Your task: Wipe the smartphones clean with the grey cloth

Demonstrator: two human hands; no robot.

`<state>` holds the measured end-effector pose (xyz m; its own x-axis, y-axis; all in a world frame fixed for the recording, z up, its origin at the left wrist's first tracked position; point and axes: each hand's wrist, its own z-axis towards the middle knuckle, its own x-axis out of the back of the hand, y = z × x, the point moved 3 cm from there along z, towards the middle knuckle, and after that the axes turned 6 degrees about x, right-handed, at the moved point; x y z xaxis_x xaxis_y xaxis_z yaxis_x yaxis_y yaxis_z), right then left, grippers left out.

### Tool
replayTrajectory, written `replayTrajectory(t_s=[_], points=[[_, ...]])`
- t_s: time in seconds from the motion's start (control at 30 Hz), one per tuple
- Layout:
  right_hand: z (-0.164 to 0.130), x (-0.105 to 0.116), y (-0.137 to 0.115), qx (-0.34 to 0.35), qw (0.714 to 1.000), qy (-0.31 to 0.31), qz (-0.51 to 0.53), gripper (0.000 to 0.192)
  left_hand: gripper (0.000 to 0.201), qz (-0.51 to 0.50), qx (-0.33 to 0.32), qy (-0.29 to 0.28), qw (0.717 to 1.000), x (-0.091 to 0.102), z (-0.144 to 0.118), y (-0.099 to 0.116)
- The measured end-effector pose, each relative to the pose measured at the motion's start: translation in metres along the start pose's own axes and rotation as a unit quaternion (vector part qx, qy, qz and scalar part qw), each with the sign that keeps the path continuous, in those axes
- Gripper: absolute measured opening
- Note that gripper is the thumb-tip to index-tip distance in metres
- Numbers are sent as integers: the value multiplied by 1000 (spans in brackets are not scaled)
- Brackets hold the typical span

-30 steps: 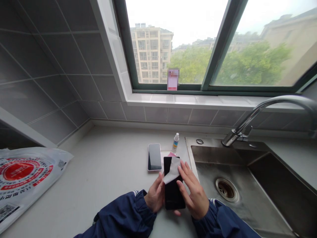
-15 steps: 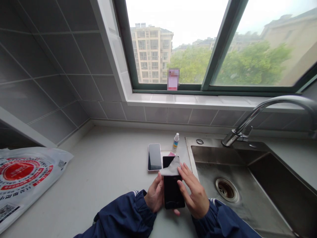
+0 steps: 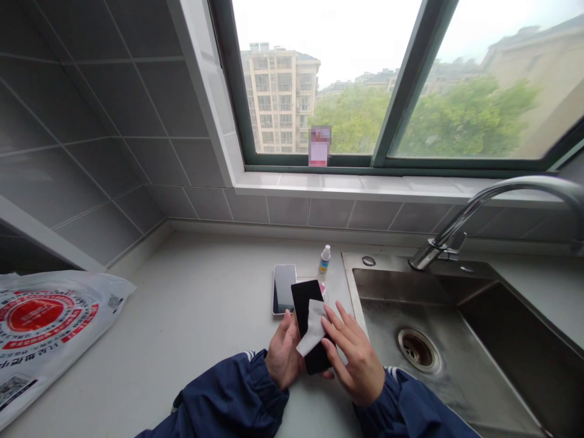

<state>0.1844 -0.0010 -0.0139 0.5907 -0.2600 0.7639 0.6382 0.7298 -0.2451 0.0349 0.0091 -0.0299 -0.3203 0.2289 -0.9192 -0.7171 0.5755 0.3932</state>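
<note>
the left hand [image 3: 283, 356] grasps a black phone [image 3: 306, 295], its thumb along the left edge and its other fingers passing beneath, with fingertips peeking out at the lower right. the phone is held above the counter [image 3: 205, 292], near the left edge of the sink [image 3: 456, 371], and is tilted so that its top leans to the left. a grey cloth [image 3: 314, 325] with a zigzag edge lies across the screen. the right hand [image 3: 354, 359] has its fingers stretched out, unclenched, their tips resting on the cloth; whether they pinch any of it, i cannot tell. just beyond the black phone, a second phone [image 3: 283, 286] with a pale rim lies on the counter, partly covered from view by it. a small bottle [image 3: 324, 260] with a white cap stands upright near the sink's corner. both wrists are in navy sleeves [image 3: 241, 389]. well off to the left is a printed plastic bag [image 3: 36, 340].
</note>
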Motion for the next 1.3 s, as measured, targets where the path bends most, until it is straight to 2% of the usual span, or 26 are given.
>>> replayTrajectory(t_s=[0.1, 0.2, 0.5, 0.6, 0.77, 1.07, 1.3], points=[[2, 2, -3, 15, 1000, -9, -11, 39, 62, -29, -26, 52, 998, -5, 2, 5], [4, 4, -6, 22, 999, -13, -19, 37, 64, -33, -39, 78, 996, -8, 3, 8], [7, 11, -9, 44, 999, 17, -11, 23, 70, -41, -26, 56, 997, -17, 2, 8], [6, 9, -10, 69, 998, -4, -4, 24, 69, -39, -43, 53, 997, -18, 3, 9], [5, 6, -20, 122, 992, -42, 17, 25, 75, -45, -45, 80, 995, -18, 3, 6], [0, -3, -35, 114, 991, -62, 9, 39, 76, -38, -6, 28, 999, -13, -1, -1], [3, -1, -33, 86, 992, -97, 9, 58, 66, 33, 15, -70, 997, 2, -3, -9]])
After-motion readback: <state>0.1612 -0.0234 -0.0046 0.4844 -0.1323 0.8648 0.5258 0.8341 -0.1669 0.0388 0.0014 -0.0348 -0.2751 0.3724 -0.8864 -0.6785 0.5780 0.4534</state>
